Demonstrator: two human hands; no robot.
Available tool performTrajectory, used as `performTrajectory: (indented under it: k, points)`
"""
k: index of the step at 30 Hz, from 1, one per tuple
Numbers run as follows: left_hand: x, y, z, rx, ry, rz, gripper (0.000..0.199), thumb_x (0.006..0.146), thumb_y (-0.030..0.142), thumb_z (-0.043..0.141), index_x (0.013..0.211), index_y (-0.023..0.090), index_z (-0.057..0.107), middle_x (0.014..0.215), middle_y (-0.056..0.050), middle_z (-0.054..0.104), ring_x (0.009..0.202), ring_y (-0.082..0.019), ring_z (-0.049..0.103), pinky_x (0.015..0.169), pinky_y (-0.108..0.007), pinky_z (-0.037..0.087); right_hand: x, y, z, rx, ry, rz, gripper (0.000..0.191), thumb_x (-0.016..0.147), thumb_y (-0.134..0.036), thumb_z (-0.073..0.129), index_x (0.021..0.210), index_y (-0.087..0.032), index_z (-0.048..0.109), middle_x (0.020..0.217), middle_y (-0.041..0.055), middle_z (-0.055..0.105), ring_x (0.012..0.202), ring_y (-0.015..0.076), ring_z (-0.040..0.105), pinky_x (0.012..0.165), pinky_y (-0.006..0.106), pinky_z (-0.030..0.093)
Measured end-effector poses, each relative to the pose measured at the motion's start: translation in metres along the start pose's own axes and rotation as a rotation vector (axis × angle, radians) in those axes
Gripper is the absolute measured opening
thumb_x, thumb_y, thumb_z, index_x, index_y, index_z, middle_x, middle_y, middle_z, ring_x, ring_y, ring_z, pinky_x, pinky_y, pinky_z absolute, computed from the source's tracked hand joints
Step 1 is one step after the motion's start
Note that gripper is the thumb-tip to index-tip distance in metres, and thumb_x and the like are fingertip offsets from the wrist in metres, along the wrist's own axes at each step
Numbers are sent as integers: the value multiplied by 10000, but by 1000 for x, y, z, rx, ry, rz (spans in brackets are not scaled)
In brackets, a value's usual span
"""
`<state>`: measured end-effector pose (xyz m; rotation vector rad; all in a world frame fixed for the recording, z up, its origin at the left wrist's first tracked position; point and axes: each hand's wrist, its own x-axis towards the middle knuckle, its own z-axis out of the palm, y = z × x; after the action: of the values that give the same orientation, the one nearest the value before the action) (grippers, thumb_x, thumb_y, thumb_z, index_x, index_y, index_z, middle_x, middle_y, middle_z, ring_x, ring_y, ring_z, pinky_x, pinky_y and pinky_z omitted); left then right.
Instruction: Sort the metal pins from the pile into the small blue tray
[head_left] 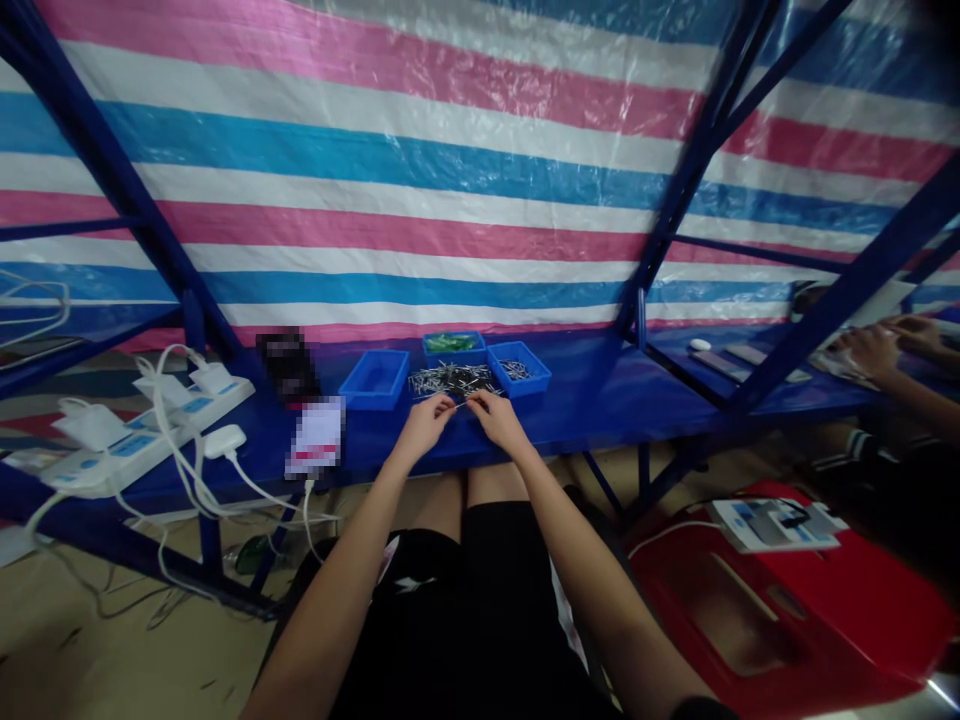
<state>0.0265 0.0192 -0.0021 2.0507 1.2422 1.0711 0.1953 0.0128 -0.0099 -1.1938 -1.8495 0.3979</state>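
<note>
Both of my hands meet at the front edge of the blue table [592, 400]. My left hand [429, 420] has its fingers pinched on one end of a small thin rod [461, 405]. The other end of that rod is between the closed fingers of my right hand [493, 415]. Just behind the hands lies a loose pile of small dark and silvery pieces [450, 380]. A blue tray [517, 368] right of the pile holds similar pieces. Green items lie in another blue tray [454, 347] behind it. To the left is an empty blue tray [375, 380].
Power strips [142, 435] with white chargers and cables lie at the left, beside a blurred phone-like object [315, 437]. Blue metal struts slant up on both sides. A person's hands [874, 350] work at the far right, above a red box [795, 600].
</note>
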Motion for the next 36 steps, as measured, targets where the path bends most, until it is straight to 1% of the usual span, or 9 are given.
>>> performTrajectory:
  k: [4,9,15,18,21,25,31,34,36]
  points:
    - [-2,2,-3,-37,3,-11,261,768,323,538,933,145,632,810,-58,672,725,-165,615,706,-269,479,-2,-4,-2,-10,-35,-9,181,866,-285,450,867,-205,613,826,10,654,774,142,591,732,240,420]
    - [-5,3,-7,-80,19,10,289,768,376,542,887,135,647,836,-69,676,752,-177,614,705,-269,478,-1,-5,-2,9,-60,-28,197,871,-297,451,846,-198,619,825,10,648,767,130,580,726,226,415]
    - [-4,1,-7,-193,41,35,287,777,394,533,861,131,610,872,-71,659,821,-181,612,740,-275,482,-2,-9,-2,-65,-216,-113,181,848,-297,502,848,-193,650,840,26,654,808,131,573,761,231,399]
    - [-4,1,-6,-244,2,9,269,789,382,518,871,133,582,836,-64,658,810,-176,619,747,-276,482,-3,-11,-4,46,-100,-47,244,872,-335,440,900,-196,638,869,19,658,802,129,580,753,230,409]
    - [-6,2,-5,-196,-70,15,263,787,381,521,846,138,603,813,-62,663,769,-173,619,730,-272,478,-3,-11,-5,108,17,12,266,870,-361,423,904,-193,626,860,14,655,791,133,581,737,231,416]
    - [-6,4,-6,-108,-60,23,279,771,407,539,818,146,627,799,-51,661,727,-168,604,699,-268,473,-1,-10,-4,62,-24,-40,220,860,-313,449,843,-193,632,827,13,650,776,133,577,731,231,409]
    - [-4,3,-7,-162,-13,41,250,769,377,539,830,142,603,859,-62,652,824,-178,603,756,-281,478,-3,-10,-1,-46,-166,-86,156,837,-281,505,856,-192,631,837,22,652,767,133,579,727,237,410]
    - [-3,0,-6,-226,20,16,248,784,375,518,845,142,575,838,-62,654,825,-176,614,748,-281,483,-4,-11,-2,57,-106,-63,184,852,-294,481,942,-201,611,891,23,655,811,129,593,757,236,420]
    - [-3,-2,-6,-240,5,-5,250,793,374,505,860,143,572,800,-58,657,789,-174,622,734,-286,488,-4,-11,-3,135,-53,-34,219,853,-295,474,1020,-206,585,909,22,654,831,127,599,769,237,429]
